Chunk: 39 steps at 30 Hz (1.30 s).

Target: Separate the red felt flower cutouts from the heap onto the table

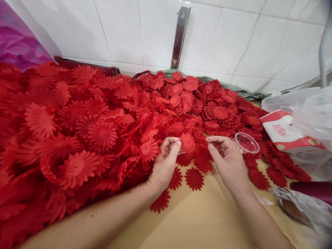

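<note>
Both my hands hover over the front edge of a large heap of red artificial flower petal layers (103,135). My left hand (166,162) is pinched, thumb against the bent index finger. Whatever lies in that pinch is too small to make out. A red petal layer (188,142) shows right beside the left thumb tip. Across a short gap, my right hand (229,160) has curled fingers, with thumb and index tips close together; what they hold, if anything, cannot be made out. Below, loose petal layers (194,178) lie flat on the table (197,221).
A clear plastic lid or cup (247,142) sits beside my right hand. Further right are a red-and-white box (290,131), plastic bags (306,107) and a wrapped dark item (295,209). Behind stands a tiled wall (155,34) with a metal bracket (180,38). Purple plastic (20,38) is at left.
</note>
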Motion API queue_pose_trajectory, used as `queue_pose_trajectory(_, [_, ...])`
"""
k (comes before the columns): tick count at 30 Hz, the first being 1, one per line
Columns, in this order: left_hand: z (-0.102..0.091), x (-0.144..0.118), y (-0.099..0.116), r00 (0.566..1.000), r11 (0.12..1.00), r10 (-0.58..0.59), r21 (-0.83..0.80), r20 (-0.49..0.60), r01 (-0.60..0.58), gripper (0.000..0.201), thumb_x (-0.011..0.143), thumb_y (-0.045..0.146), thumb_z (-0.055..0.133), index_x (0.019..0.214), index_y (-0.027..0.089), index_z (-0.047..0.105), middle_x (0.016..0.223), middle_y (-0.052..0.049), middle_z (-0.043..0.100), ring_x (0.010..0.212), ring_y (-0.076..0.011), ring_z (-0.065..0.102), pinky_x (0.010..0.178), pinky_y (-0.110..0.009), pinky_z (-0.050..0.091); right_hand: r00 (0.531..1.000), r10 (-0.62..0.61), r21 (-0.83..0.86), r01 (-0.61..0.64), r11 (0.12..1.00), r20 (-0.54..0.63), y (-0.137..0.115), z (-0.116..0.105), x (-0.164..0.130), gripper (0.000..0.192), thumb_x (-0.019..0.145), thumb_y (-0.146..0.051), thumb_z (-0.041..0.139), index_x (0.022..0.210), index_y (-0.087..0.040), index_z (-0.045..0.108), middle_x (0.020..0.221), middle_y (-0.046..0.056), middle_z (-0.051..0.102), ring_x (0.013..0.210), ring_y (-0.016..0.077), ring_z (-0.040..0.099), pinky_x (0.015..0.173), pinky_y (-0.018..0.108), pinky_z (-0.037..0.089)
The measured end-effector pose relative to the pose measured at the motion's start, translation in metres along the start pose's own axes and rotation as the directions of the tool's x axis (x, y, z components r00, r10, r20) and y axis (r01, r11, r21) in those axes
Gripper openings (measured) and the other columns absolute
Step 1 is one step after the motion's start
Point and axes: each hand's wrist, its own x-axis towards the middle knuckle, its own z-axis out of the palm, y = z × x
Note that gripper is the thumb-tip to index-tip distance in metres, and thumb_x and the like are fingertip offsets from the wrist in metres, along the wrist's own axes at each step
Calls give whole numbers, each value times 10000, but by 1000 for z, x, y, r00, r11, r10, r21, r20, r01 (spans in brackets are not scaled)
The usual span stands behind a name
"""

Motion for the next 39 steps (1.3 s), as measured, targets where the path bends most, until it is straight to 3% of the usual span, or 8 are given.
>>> queue_pose_trajectory(3, [1, -2, 5, 995, 997, 47, 62, 85, -52, 137, 867, 326, 662, 865, 196, 618, 837, 22, 591, 807, -114, 539, 799, -225, 459, 978, -208, -185, 199, 962, -28, -11, -1, -2, 214, 886, -261, 654, 1096, -222, 670, 1149, 95, 677, 1096, 247, 631, 949, 457, 498])
queue_pose_trajectory(6, [1, -3, 10, 986, 990, 74, 109, 149, -91, 128, 867, 305, 674, 866, 178, 651, 839, 12, 627, 802, -113, 552, 799, -230, 462, 922, -387, -235, 379, 895, 12, -22, 0, -5, 164, 880, -242, 688, 1045, -240, 686, 1123, 84, 682, 1104, 252, 627, 1011, 492, 470])
queue_pose_trajectory(11, [2, -5, 12, 964, 983, 73, 144, 256, -113, 122, 862, 285, 693, 889, 166, 693, 871, -20, 691, 812, -129, 602, 785, -250, 495, 869, -474, -295, 494, 818, 140, -33, 2, -9, 133, 884, -232, 713, 1015, -255, 707, 1018, 60, 719, 1017, 241, 647, 967, 466, 490])
queue_pose_trajectory(16, [1, -6, 7, 946, 993, 9, 105, 323, -45, 165, 823, 277, 740, 944, 172, 701, 935, -38, 729, 844, -142, 648, 831, -277, 524, 852, -500, -280, 523, 805, 156, -33, 1, -8, 94, 897, -196, 692, 958, -262, 717, 931, 36, 755, 943, 223, 681, 914, 444, 528])
queue_pose_trajectory(20, [0, -6, 7, 943, 994, 0, 105, 332, -36, 148, 823, 246, 736, 945, 170, 698, 945, -41, 735, 866, -141, 661, 864, -283, 532, 883, -439, -230, 468, 853, 167, -31, 0, -9, 98, 915, -177, 670, 945, -257, 717, 943, 35, 754, 932, 202, 695, 879, 406, 553])
queue_pose_trajectory(31, [3, -6, 12, 958, 984, 7, 167, 287, -57, 108, 838, 262, 705, 856, 159, 682, 806, -2, 669, 710, -99, 568, 701, -221, 485, 945, -257, -47, 272, 961, 201, -30, 0, -10, 78, 927, -208, 659, 893, -238, 722, 931, 31, 737, 894, 176, 697, 858, 342, 571])
queue_pose_trajectory(39, [4, -7, 10, 951, 996, -17, 88, 310, -11, 203, 787, 282, 775, 906, 164, 659, 836, -6, 687, 752, -107, 614, 731, -225, 507, 921, -331, -100, 356, 929, 207, -32, 1, -10, 80, 918, -173, 650, 903, -227, 708, 929, 31, 734, 889, 167, 693, 840, 312, 562])
